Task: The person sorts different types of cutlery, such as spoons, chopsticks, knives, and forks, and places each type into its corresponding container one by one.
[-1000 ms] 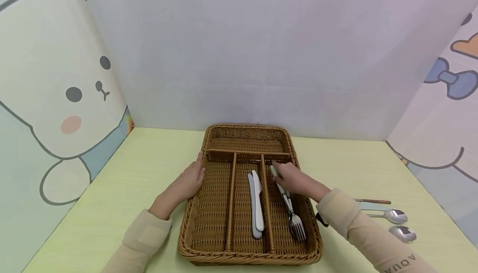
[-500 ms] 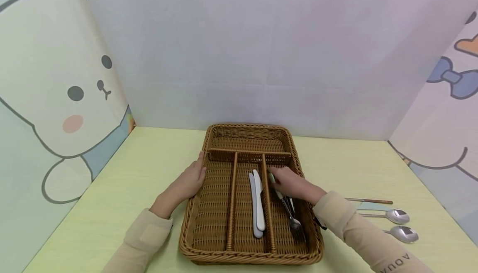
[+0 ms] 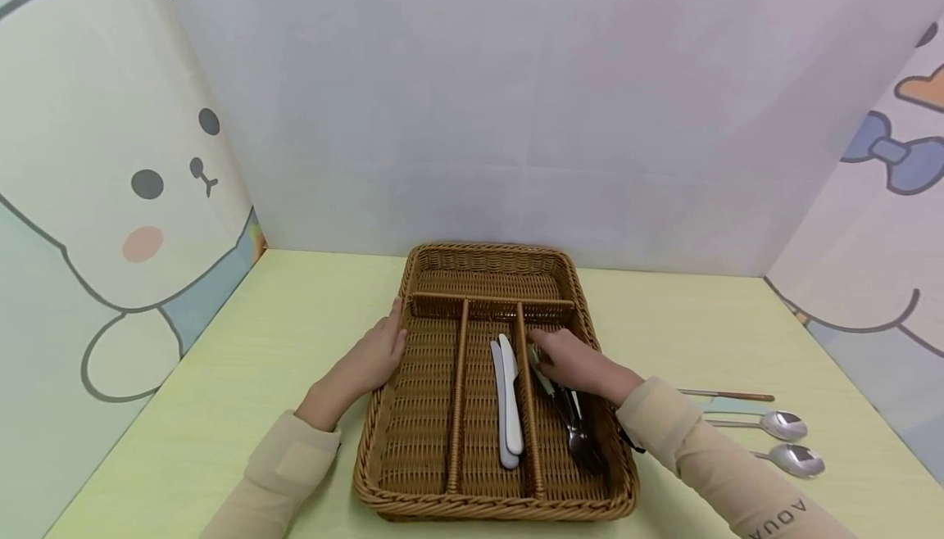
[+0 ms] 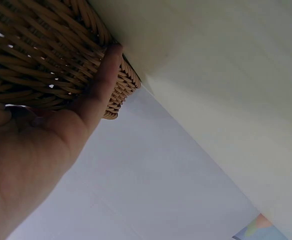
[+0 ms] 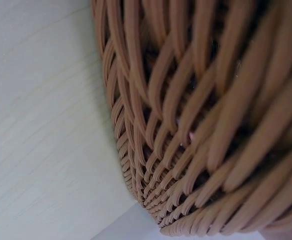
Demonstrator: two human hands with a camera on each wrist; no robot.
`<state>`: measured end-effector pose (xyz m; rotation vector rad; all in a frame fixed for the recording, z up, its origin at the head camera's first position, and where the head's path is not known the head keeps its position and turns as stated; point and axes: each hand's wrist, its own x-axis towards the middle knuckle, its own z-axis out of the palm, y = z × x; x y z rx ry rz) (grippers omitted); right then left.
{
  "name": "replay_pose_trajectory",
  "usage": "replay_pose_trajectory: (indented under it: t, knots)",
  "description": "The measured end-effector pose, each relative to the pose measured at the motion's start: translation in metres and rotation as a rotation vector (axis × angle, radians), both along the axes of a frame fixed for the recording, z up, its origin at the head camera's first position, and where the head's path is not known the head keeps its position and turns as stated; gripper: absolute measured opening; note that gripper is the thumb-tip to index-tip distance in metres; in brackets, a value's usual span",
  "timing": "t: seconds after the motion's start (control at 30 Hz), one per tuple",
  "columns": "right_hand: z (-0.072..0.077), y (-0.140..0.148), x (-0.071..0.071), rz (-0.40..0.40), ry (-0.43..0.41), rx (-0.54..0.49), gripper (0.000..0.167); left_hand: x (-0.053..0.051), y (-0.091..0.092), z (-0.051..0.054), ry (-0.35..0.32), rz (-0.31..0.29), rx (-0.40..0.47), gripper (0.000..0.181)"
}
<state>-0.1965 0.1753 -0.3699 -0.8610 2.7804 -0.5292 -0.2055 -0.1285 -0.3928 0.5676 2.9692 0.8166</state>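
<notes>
A brown wicker cutlery tray (image 3: 501, 509) with several compartments sits on the table. My left hand (image 3: 374, 356) grips its left rim; in the left wrist view, one finger (image 4: 105, 75) lies straight along the outer wall. My right hand (image 3: 577, 361) reaches into the right long compartment and pinches the pale handle end of a fork (image 3: 547, 383). The fork lies low, its head in shadow toward the near end, with other dark cutlery (image 3: 577, 408) beside it, partly hidden. Two table knives (image 3: 510, 400) lie in the middle compartment. The right wrist view shows only the tray's wicker wall (image 5: 176, 125) and table.
Right of the tray on the pale yellow table (image 3: 206, 408) lie two spoons (image 3: 783, 425), a brown-handled utensil (image 3: 745, 396) and a pale blue-green piece (image 3: 737, 406), partly behind my sleeve. A white backdrop (image 3: 472, 113) stands behind the tray, with cartoon-printed panels at both sides.
My right hand has shifted slightly left and lower inside the right compartment, and the fork has sunk into shadow with it. The left hand and the tray stay put.
</notes>
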Motion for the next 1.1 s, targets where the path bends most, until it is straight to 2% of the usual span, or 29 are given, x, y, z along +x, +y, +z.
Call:
replay_pose_trajectory:
  t: [0.1, 0.33, 0.4, 0.57, 0.7, 0.87, 1.1]
  knots:
    - [0.0, 0.001, 0.0, 0.002, 0.004, -0.003, 0.027, 0.0, 0.0, -0.001, -0.006, 0.004, -0.002, 0.058]
    - [0.009, 0.006, 0.003, -0.026, -0.047, -0.065, 0.038, -0.001, 0.0, -0.003, -0.01, 0.008, -0.003, 0.058]
    - [0.013, 0.008, 0.003, -0.022, -0.038, -0.085, 0.033, -0.001, 0.0, -0.003, -0.004, 0.006, -0.004, 0.058]
    - [0.02, 0.014, 0.002, -0.022, 0.087, -0.074, 0.019, -0.001, -0.001, -0.003, 0.002, 0.005, -0.003, 0.058]
    - [0.025, 0.022, 0.003, -0.045, 0.187, -0.059, 0.018, -0.001, -0.001, -0.003, -0.002, 0.003, -0.001, 0.058]
    - [0.031, 0.034, 0.006, -0.079, 0.251, -0.06, 0.019, 0.0, -0.001, -0.001, 0.0, -0.002, 0.0, 0.058]
    - [0.034, 0.057, 0.013, -0.147, 0.27, -0.064, 0.017, 0.0, -0.001, 0.0, -0.007, -0.003, 0.005, 0.057]
